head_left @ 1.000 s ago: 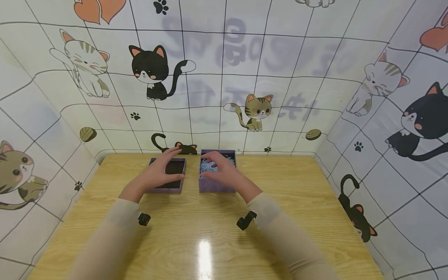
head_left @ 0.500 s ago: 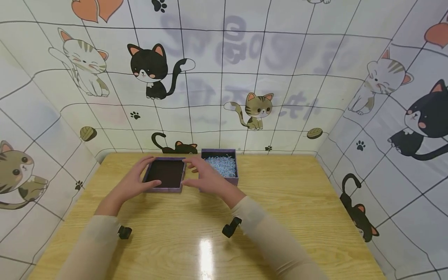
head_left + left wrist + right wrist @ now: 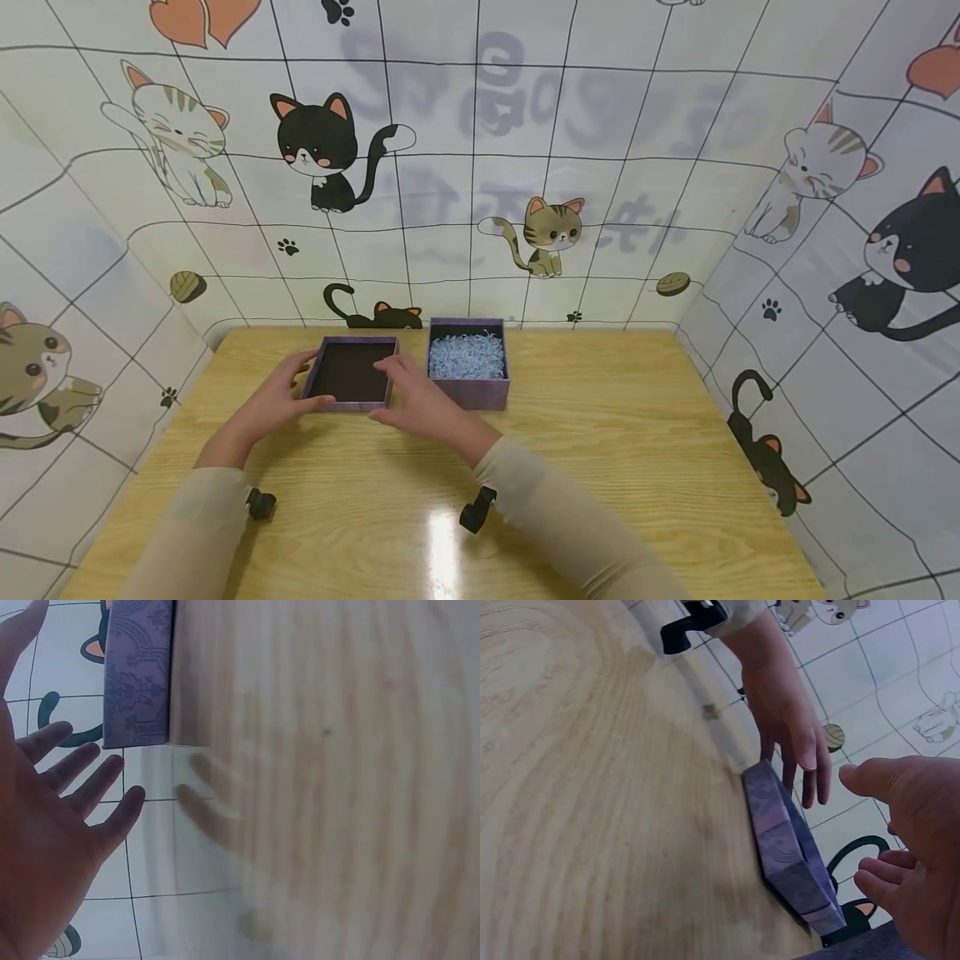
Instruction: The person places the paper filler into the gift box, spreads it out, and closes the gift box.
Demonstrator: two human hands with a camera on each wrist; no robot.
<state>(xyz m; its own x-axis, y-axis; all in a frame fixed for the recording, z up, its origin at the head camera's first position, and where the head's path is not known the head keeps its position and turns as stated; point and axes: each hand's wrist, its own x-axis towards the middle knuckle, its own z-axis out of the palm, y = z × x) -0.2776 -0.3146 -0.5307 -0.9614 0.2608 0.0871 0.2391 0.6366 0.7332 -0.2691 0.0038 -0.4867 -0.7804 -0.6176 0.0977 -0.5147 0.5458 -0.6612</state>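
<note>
A shallow purple box lid [image 3: 348, 375] lies with its black inside facing up. My left hand [image 3: 270, 408] is at its left side, fingers spread along the edge; whether they touch is unclear. In the left wrist view, these fingers [image 3: 105, 784] are extended near the lid's patterned purple side [image 3: 139, 675]. Over the lid's right edge hovers my right hand [image 3: 427, 408], thumb and fingers apart with nothing between them. In the right wrist view, the lid [image 3: 784, 840] stands between both hands. A deeper purple box [image 3: 472, 394] filled with blue shredded paper [image 3: 467, 357] is to its right.
Both boxes rest near the back of a wooden table [image 3: 600, 467]. Behind and beside it hangs a white cloth [image 3: 435, 192] printed with cartoon cats and grid lines. Black camera mounts [image 3: 477, 510] sit on both wrists.
Both hands have moved left and nearer to me. The right hand has come from over the shredded-paper box to the lid's right edge; the left hand has gone to the lid's left side.
</note>
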